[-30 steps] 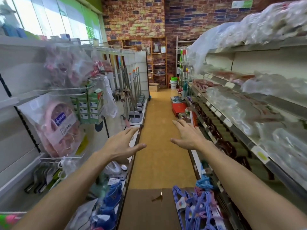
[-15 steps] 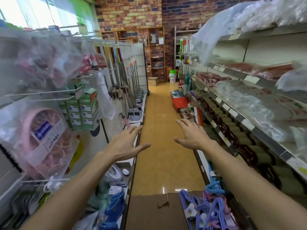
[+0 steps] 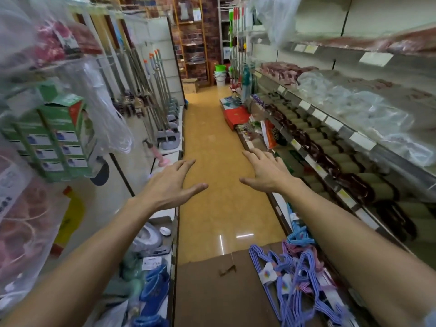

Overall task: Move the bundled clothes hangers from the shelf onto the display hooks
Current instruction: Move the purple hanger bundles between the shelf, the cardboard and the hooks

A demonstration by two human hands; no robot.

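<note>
Hanger bundles (image 3: 292, 277) on cardboard (image 3: 212, 291), below right arm; shelves flank aisle.

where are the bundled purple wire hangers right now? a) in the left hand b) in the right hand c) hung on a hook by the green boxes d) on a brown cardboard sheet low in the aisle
d: the bundled purple wire hangers lie on the brown cardboard sheet, while the left hand and right hand are spread open and hold nothing.

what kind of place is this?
Most likely a household-goods shop aisle: price-tagged shelves on the right, mops racked on the left, bundled hangers on a cardboard box below.
</note>
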